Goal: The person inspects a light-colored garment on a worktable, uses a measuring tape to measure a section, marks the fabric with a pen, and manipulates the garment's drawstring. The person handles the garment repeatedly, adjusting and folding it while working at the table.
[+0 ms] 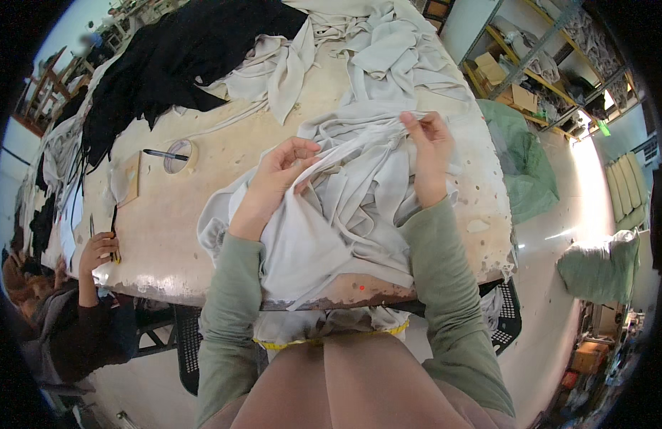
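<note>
A heap of pale grey-white cloth (345, 207) lies bunched on the table in front of me, its folds hanging to the near edge. My left hand (281, 171) is closed on a strip of the cloth at the heap's left side, thumb and fingers pinched together. At the upper right of the heap, my right hand (429, 146) pinches a gathered edge between thumb and fingers. The cloth edge runs loosely stretched from one hand to the other. Folds hide some of the left fingertips.
Black cloth (195, 50) and more pale cloth (388, 53) cover the table's far side. A tape roll (179, 156) with a pen (165, 154) lies left. A co-worker's hand (98, 250) rests at the left edge. Green sacks (595, 268) and shelves (520, 50) stand right.
</note>
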